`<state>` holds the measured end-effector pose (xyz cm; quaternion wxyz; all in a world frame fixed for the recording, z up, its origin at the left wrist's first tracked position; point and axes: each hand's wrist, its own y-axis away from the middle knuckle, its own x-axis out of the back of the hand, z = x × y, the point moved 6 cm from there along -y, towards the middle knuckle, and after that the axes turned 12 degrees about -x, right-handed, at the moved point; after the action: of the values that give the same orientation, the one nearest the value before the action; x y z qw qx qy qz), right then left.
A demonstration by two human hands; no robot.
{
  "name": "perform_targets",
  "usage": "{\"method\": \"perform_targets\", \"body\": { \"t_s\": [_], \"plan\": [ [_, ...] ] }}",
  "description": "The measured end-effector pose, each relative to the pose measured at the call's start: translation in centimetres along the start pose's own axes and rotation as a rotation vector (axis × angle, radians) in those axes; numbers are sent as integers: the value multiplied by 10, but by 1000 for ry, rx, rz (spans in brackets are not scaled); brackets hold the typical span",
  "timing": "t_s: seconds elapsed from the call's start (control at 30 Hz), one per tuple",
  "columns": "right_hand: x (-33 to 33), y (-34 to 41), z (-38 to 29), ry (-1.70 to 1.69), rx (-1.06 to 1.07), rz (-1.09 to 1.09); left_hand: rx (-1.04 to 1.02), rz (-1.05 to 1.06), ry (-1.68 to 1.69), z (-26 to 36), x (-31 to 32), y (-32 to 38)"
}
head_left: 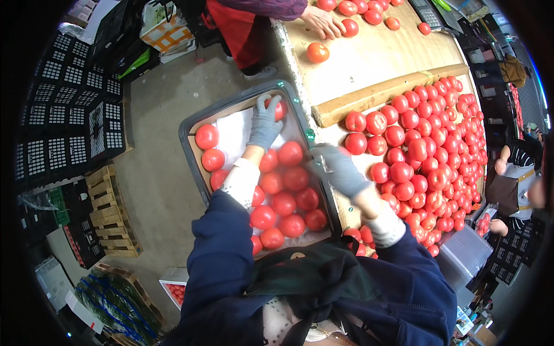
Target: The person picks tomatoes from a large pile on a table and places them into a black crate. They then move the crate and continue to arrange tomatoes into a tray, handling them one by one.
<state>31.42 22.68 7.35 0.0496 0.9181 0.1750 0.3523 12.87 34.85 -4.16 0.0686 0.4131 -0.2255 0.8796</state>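
My left hand [264, 122], in a grey glove, grips a red tomato [279, 110] at the far end of a black plastic crate [193, 173]. Paper or a similar white sheet lines the crate, and rows of red tomatoes [283, 203] fill its near and right parts, with several along the left side. Blurred, my right hand [337, 168], gloved in grey too, is over the crate's right rim beside the worktable. Its fingertips are too blurred to tell whether it holds anything. A large pile of tomatoes [417, 149] lies on the table just right of it.
A padded divider [389, 93] crosses the worktable [372, 60]. Beyond it, another person's hand [322, 21] touches a tomato. Stacked black crates [65, 99] and a wooden pallet [110, 212] stand at the left. Clear plastic containers [463, 255] and a person [515, 186] are at the right.
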Motion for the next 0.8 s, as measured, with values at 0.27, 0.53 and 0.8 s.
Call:
{"method": "perform_targets", "body": {
  "t_s": [0.27, 0.53, 0.8],
  "plan": [
    [-119, -79, -21, 752, -7, 46, 987, 283, 1928, -3, 31, 40],
    [-17, -79, 6, -1289, -125, -481, 822, 204, 1872, 27, 51, 19],
    [26, -119, 150, -2350, -474, -133, 966, -129, 2307, 100, -29, -39]
  ]
}}
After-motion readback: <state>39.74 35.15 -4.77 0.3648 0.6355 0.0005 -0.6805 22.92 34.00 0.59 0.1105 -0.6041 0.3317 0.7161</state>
